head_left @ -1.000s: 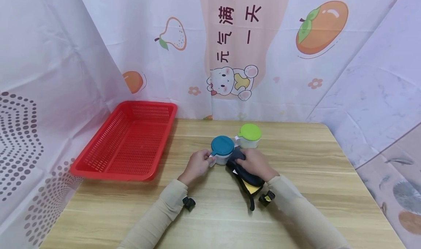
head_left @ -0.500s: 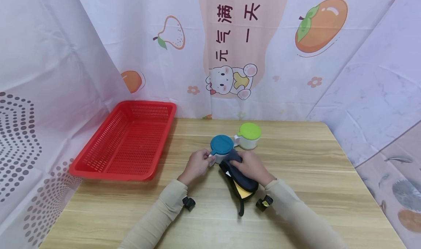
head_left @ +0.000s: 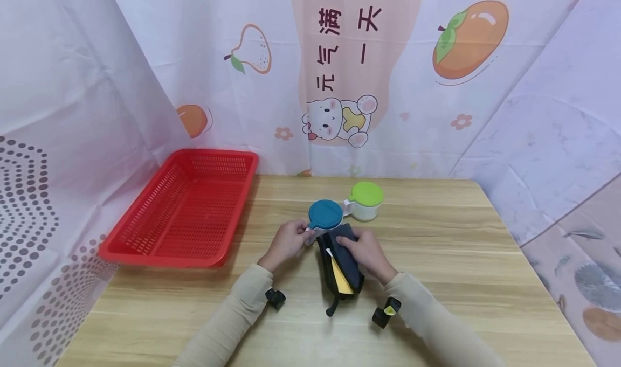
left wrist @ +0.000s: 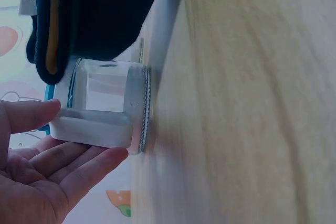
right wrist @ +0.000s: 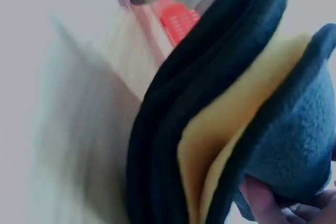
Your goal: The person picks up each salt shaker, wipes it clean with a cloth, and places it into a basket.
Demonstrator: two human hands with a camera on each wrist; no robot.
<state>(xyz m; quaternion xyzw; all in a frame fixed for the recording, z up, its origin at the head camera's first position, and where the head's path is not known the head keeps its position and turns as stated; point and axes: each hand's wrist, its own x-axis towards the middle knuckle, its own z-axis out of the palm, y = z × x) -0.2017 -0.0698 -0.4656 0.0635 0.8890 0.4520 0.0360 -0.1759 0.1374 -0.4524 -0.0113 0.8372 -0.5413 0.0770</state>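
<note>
My left hand pinches the white handle of a clear jar with a blue lid, which stands on the table. In my right hand I grip a soft, dark navy fabric pouch-like thing with a yellow lining and a small white tag. It gapes open along one side, and a short dark strap sticks out at its near end. Its far end overlaps the jar's front in the head view. My right fingers are partly hidden behind the fabric.
Behind and to the right of the blue-lidded jar stands a similar jar with a green lid. A red plastic basket sits at the left of the wooden table. Printed curtains hang right behind the table's far edge.
My right hand has moved a little left with the dark fabric pouch-like thing, which has swung more upright in the head view and nearer the jar. My left hand keeps its hold on the handle.
</note>
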